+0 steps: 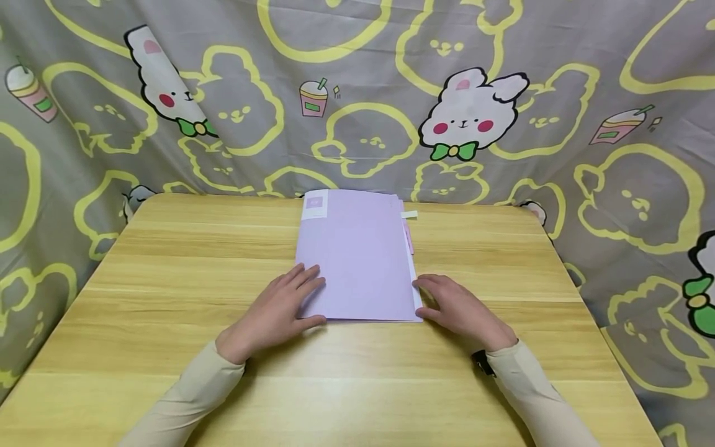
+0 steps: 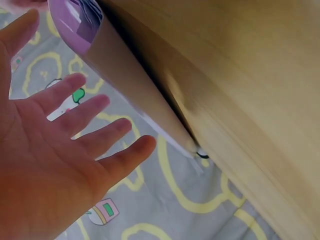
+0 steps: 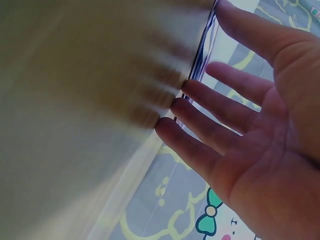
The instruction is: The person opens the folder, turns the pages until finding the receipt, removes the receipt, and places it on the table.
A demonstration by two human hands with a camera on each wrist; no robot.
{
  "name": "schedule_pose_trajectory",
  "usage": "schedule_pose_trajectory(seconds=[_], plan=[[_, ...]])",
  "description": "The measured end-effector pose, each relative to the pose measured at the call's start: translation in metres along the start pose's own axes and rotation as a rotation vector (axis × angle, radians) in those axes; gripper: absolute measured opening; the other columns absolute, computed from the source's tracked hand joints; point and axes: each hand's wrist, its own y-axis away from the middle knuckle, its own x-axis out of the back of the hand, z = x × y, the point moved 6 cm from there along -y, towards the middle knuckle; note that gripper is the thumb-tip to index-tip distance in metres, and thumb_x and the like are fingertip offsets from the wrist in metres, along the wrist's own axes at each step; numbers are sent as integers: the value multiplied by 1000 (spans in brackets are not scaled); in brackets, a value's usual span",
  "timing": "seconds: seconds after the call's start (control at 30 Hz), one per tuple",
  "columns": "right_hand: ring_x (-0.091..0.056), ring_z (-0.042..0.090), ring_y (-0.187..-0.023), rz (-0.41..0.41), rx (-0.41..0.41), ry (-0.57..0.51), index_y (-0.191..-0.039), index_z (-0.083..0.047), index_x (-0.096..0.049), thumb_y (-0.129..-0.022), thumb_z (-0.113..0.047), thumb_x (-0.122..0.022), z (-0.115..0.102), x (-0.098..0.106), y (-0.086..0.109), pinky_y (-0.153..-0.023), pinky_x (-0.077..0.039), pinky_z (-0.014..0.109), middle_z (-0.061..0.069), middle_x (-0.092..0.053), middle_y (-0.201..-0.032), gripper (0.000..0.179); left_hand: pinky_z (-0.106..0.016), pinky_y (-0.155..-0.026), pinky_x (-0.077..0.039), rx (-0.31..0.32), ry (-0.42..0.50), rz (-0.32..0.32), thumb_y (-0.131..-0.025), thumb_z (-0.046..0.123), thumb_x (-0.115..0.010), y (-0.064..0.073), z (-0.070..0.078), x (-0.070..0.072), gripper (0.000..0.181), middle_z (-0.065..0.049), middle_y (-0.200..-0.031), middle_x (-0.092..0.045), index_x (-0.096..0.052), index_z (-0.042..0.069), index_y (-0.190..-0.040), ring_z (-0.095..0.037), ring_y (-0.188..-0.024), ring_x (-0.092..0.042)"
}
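Purple folder (image 1: 357,254) lies closed on the desk (image 1: 357,391); left hand (image 1: 276,308), fingers spread, at its near left corner; right hand (image 1: 462,312), also spread, at its right edge.

No legible text, brand or number in any view. Lilac folder (image 1: 357,267): white label (image 1: 308,213) at the cover's far left corner, bearing a purple square (image 1: 314,202) with pale marks, too small to read. Faint marks near the cover's far right corner, also unreadable. White tab (image 1: 409,215) projects from the folder's right edge; writing indeterminable. Curtain (image 1: 365,81): printed drink cup (image 1: 314,96) carries a green label patch (image 1: 313,107), wording not resolvable.
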Motion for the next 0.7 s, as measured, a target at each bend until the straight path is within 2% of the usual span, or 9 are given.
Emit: schedule_pose_trajectory(seconds=[0.4,0.7], plan=[[-54,40,-133,-4,33,66,-135,3,-62,-94,-22,-76,-5,0,1,-109,-44,53,24,-57,-143,50,-63,-111,-38,8,-18,-24,-90,38,-79,2,1,-7,70,-17,-159,-43,-54,8,-147,-44,-148,-36],[-55,40,-131,10,61,99,-132,5,-64,-94,-21,-75,-7,1,2,-108,-46,53,25,-57,-141,47,-57,-116,-36,-17,-31,-24,-92,36,-77,3,5,-6,63,-22,-157,-44,-58,5,-143,-45,-147,-38]])
